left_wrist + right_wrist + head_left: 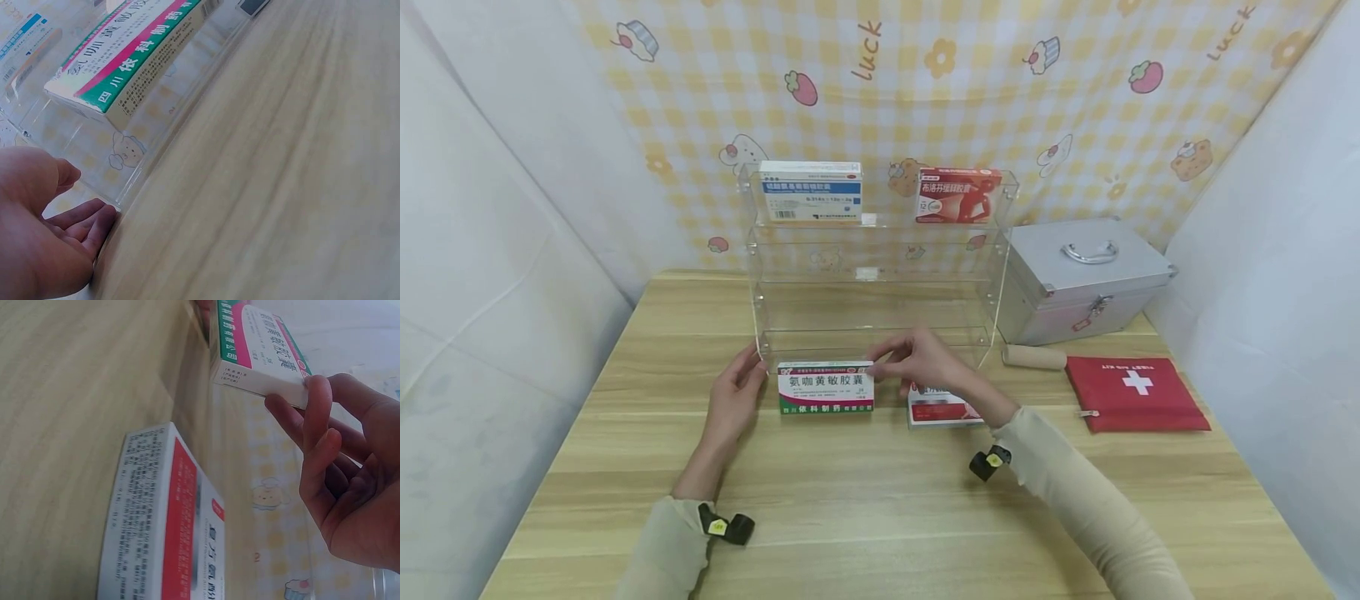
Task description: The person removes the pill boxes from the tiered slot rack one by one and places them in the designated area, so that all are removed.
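A white, green and pink medicine box [825, 392] leans in the lowest front tier of a clear acrylic rack [880, 337]. My right hand [917, 362] pinches its upper right end between thumb and fingers. The right wrist view shows those fingers [319, 400] at the box's end. At the rack's lower left corner, my left hand [735, 398] touches the side with loosely bent fingers, thumb apart, as the left wrist view shows too. A white and red medicine box [181, 519] stands right of the green one, partly hidden in the head view by my right forearm.
On the rack's top tier are a blue and white box [812, 193] and a red box [957, 197]. To the right stand a silver case [1082, 275], a beige roll [1033, 357] and a red first aid pouch [1138, 396]. A checked curtain [940, 100] hangs behind.
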Available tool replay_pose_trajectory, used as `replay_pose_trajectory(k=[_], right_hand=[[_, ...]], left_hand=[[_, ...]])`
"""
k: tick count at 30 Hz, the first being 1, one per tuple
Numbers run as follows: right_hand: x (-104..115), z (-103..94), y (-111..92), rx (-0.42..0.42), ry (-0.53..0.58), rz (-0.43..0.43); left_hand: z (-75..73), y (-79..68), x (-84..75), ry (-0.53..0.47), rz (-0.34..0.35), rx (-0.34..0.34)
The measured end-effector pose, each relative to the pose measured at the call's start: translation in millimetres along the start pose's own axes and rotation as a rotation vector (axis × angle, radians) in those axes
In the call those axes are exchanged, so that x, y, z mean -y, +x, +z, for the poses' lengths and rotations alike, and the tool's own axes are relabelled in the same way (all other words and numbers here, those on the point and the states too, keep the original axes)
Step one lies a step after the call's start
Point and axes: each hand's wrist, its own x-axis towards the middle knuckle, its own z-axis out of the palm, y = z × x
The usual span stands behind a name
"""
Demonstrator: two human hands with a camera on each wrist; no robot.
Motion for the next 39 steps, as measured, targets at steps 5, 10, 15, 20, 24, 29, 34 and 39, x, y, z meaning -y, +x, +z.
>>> replay_pose_trajectory(k=[5,10,15,20,24,29,34,39], right_hand=[[-5,4.1,0,0.015,0.007,0.02],[-10,5.7,1,0.015,-0.004,0.031],[-13,7.4,2,0.02,-0.033,0.045],[-17,9.6,4,0.023,-0.043,0.053],[-19,10.4,7,0.021,-0.046,0.068],[-21,10.1,9,0.031,-0.058,0.073],[-20,10.0,12,0.054,-0.06,0.071],[-20,10.1,13,0.072,-0.069,0.083]], left_hand=[[0.6,0.9,0.1,0.001,-0.01,-0.002],[1.1,1.2,-0.8,0.002,-0.006,0.001],[1.2,0.3,-2.2,0.007,-0.005,0.008],[1.2,0.0,-3.1,0.005,-0.005,0.012],[1.2,0.4,-2.2,0.009,-0.012,0.01],[0.7,-0.2,-1.9,0.012,-0.024,0.002],[0.3,-1.6,-2.3,0.007,-0.02,-0.003],[0.0,-1.7,-1.4,-0.004,-0.019,-0.001]])
